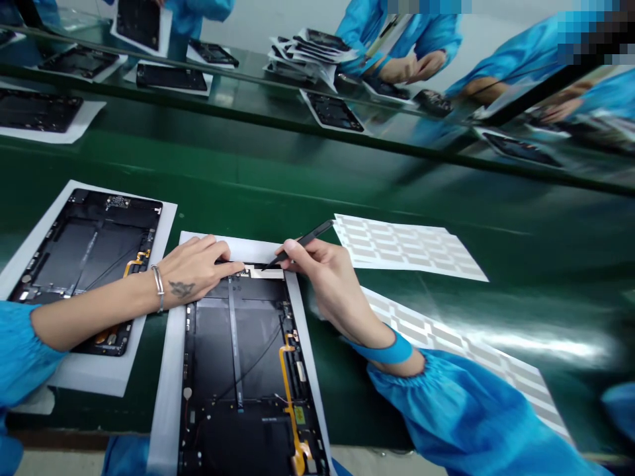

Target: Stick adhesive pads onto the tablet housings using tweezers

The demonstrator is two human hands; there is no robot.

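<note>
The right hand [327, 284] pinches black tweezers [297, 243] between thumb and fingers. Their tip rests on a pale strip [265, 272] just ahead of the knuckles, at the top edge of the opened tablet [243, 357]. The left hand [196, 271], just across from that tip, lies flat with fingers together, grasping nothing and pressing the same edge. I'd judge the strip wants laying squarely, left fingertips steadying it and the tweezer tip kept shallow. Below the grip an orange flex cable [290, 390] runs down the tablet, best not snagged. Past the right wrist lie sticker sheets [401, 244]; under the left forearm sits a second tablet [84, 251]. Co-workers' hands [411, 66] work well across the green table [347, 192].
</note>
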